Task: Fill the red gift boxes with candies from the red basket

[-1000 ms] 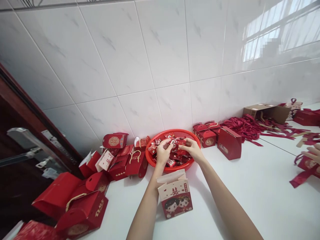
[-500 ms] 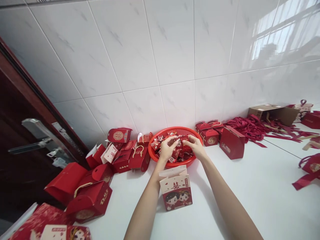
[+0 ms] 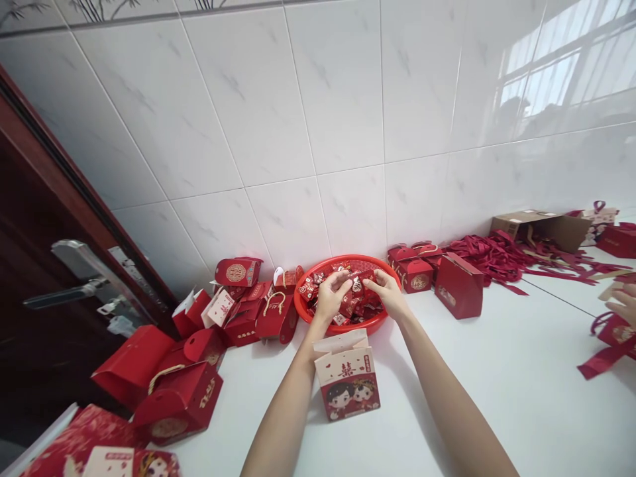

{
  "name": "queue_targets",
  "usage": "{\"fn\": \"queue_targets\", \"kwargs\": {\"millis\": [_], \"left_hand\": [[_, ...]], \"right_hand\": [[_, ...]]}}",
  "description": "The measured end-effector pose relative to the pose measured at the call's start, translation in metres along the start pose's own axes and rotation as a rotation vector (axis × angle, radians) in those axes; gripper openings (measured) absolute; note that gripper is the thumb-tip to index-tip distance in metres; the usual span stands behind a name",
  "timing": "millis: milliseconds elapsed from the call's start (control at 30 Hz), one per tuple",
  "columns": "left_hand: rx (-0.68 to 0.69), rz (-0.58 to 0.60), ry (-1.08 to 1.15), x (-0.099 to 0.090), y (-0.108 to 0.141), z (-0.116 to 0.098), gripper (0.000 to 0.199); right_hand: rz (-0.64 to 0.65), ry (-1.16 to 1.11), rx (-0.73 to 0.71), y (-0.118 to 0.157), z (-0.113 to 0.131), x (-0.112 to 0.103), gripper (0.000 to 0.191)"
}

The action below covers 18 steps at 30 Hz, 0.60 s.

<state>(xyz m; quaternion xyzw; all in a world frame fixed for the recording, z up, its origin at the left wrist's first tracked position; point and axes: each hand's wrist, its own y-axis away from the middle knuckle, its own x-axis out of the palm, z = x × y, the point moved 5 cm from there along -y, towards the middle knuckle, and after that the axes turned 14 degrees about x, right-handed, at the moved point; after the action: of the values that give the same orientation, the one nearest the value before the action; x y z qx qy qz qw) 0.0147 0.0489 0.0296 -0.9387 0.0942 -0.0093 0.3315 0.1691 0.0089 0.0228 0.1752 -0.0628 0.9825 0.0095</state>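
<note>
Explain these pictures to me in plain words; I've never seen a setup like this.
There is no robot here: a person works with two bare hands. The view comes from one camera worn on the person's head, looking forward and down.

The left hand and right hand hold a small red packet between their fingers, above a red basket of similar packets. On the white table, an open-topped box with cartoon faces stands nearer the camera. Red boxes lie on both sides, with dark red ribbons to the right. Another person's hand shows at the right edge.
</note>
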Motion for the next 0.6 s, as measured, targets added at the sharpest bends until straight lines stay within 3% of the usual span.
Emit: {"fn": "queue_targets", "kwargs": {"millis": [67,133,233,300,367,467,600], "left_hand": [[0.016,-0.008,-0.072,-0.003,0.001,-0.003,0.023],[-0.002,0.081,-0.159,-0.002,0.004,-0.003,0.017],[-0.132,0.42,-0.277,0.008,0.015,0.006,0.018],[-0.197,0.584,-0.389,0.011,0.022,0.014,0.018],[-0.209,0.591,-0.509,0.008,0.023,0.021,0.021],[-0.208,0.483,-0.621,0.0,0.019,0.029,0.023],[-0.222,0.444,-0.694,-0.004,0.018,0.036,0.023]], "right_hand": [[-0.039,-0.02,-0.014,0.0,0.001,-0.003,0.039],[-0.105,-0.068,-0.032,-0.001,0.001,-0.007,0.04],[-0.173,-0.142,-0.045,-0.004,-0.001,-0.011,0.041],[-0.193,-0.157,-0.055,-0.005,-0.001,-0.013,0.04],[-0.206,-0.163,-0.06,-0.005,-0.002,-0.013,0.04],[-0.214,-0.161,-0.06,-0.006,-0.002,-0.014,0.039],[-0.217,-0.153,-0.054,-0.006,-0.004,-0.016,0.039]]}}
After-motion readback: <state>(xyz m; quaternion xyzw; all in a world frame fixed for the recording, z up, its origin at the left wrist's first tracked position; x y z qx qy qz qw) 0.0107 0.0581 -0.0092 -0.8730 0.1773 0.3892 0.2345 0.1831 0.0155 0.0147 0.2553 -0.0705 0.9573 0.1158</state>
